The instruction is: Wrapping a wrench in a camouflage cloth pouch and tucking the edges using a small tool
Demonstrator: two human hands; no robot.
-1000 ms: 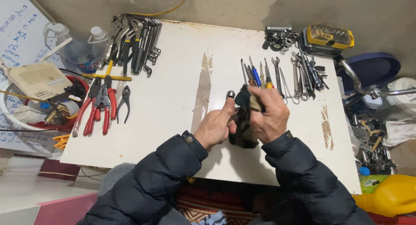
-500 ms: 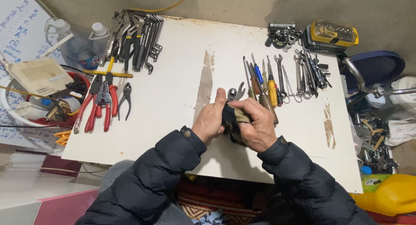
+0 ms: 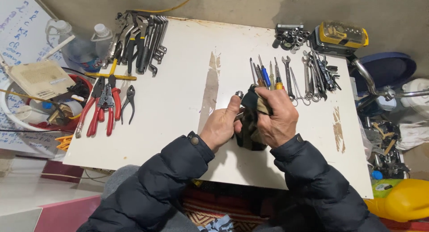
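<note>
both arms wear a dark navy puffer jacket with quilted, padded sleeves that crease in soft folds. each cuff ends snug at the wrist, the left cuff closed by a small round snap button. the left hand (image 3: pixel 222 126) and right hand (image 3: pixel 278 116) are bare, without gloves.

A white board (image 3: pixel 13 40) with blue handwriting stands at the far left edge, beside the worktop (image 3: pixel 178 80). Two clear plastic bottles (image 3: pixel 78 46) next to it carry blue labels. At the far right sits a yellow and black case (image 3: pixel 342 35) with a clear lid.
</note>
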